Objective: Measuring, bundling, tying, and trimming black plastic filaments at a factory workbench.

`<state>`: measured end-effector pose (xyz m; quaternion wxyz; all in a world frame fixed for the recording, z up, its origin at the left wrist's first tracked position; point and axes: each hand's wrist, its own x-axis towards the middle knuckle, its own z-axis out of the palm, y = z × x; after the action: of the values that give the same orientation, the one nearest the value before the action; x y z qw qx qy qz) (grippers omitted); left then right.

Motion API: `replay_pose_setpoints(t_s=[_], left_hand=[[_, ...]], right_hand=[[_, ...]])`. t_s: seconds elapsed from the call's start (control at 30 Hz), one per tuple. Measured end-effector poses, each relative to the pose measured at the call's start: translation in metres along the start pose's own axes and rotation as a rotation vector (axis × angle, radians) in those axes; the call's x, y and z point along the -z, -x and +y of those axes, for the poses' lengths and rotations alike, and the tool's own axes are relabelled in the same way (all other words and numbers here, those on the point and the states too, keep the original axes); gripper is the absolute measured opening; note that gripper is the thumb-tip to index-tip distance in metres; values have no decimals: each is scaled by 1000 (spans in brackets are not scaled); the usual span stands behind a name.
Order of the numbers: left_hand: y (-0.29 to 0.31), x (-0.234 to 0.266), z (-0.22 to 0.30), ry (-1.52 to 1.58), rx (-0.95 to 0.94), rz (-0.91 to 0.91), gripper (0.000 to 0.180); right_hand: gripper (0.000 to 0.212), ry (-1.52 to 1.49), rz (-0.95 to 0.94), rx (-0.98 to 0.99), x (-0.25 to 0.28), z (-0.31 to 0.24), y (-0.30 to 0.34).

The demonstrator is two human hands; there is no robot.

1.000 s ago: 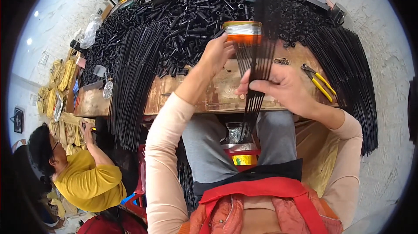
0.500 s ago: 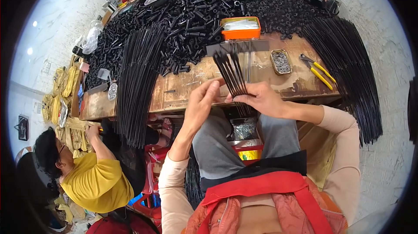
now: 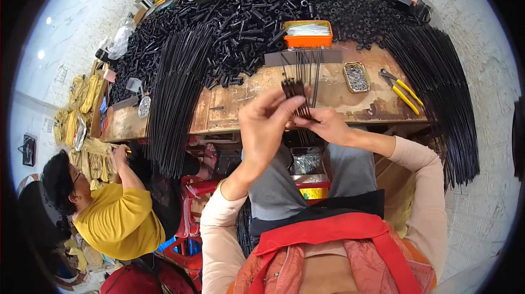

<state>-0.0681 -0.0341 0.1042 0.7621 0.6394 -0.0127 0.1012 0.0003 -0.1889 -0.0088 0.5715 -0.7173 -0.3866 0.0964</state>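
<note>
Above the table's front edge, both my hands are closed round a small bundle of thin black rods. My left hand grips its upper part, with the thumb laid across the front. Lower down, my right hand pinches the same bundle from the right. The rods' blunt dark upper ends show over my left thumb, while their lower lengths run down below the table edge. Just behind the bundle, several slim metal rods stand by a grey strip on the wooden table.
Big sheaves of black rods hang over the edge at left and right. Around them are an orange box, a tin of metal bits, yellow-handled pliers and heaped black tubes. A person in yellow sits at left.
My left hand has moved up and right, from beside the black rods to gripping their upper part. The fanned rods are now gathered closer together and tilted.
</note>
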Motion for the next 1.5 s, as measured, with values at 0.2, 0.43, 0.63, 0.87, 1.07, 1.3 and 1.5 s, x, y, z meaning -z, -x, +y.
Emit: replay_pose_setpoints(t_s=[0.2,0.43,0.63,0.87,1.07,1.3,1.5], left_hand=[[-1,2,11,11,-61,-91,28],[-12,2,19,-22,-65,-124,31],[-19,4,14,97,-17,-134,28],[1,7,8,-115,-21,-91,31],[1,4,10,-65,-42,-85,31],[-1,5,4,-172,-32,-187,34],[1,4,-1,28,-48,-313,36]], right_hand=[[18,-2,-44,-81,1,4,5],[17,-31,-40,-69,4,11,2],[20,26,-52,-49,3,10,1],[42,585,-29,373,51,-9,-31],[38,974,-212,770,55,41,-67],[25,893,41,294,142,35,-139],[20,1121,-104,-116,155,75,-203]])
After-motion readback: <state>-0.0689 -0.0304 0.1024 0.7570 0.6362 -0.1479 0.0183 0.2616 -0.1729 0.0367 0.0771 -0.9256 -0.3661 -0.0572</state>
